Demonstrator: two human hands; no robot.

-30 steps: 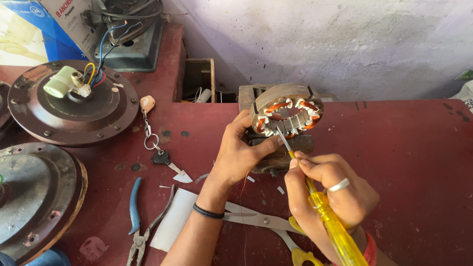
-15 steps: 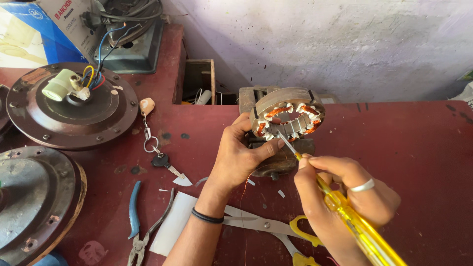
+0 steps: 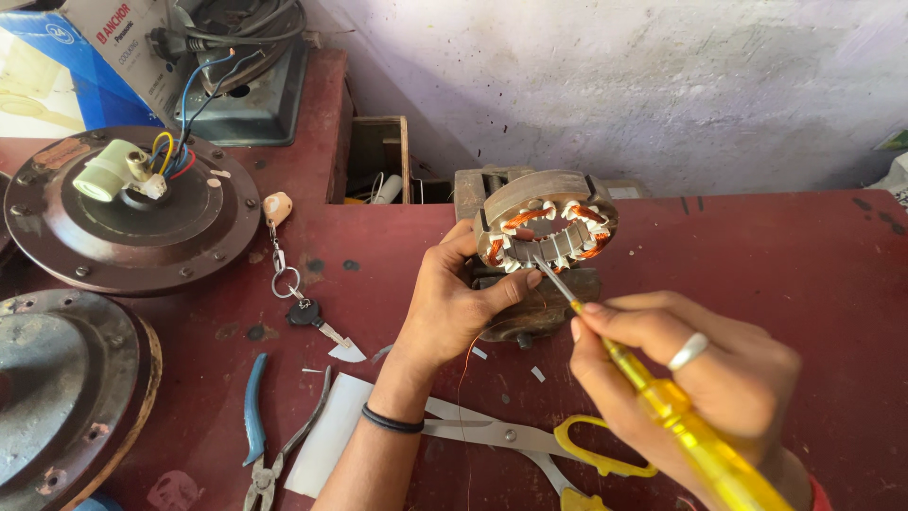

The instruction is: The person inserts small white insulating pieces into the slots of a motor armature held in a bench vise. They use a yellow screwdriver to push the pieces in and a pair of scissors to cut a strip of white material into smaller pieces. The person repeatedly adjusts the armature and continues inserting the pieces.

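A round motor stator (image 3: 549,227) with copper windings and white slot liners stands tilted on the dark red table (image 3: 785,274). My left hand (image 3: 463,303) grips its lower left side, thumb against the rim. My right hand (image 3: 700,378), with a ring on one finger, holds a yellow-handled screwdriver (image 3: 662,407). The screwdriver's metal tip pokes into the stator's slots near the lower middle. A thin copper wire (image 3: 463,378) hangs down below the stator.
Scissors with yellow handles (image 3: 539,440) lie under my arms beside a white card (image 3: 326,435). Blue-handled pliers (image 3: 260,435), a key on a ring (image 3: 307,312) and two round fan motor housings (image 3: 132,213) (image 3: 57,397) lie to the left. A box recess (image 3: 378,161) sits behind.
My right hand and the screwdriver shifted to the right and settled with the tip in the stator slots. My left hand kept its grip on the stator.
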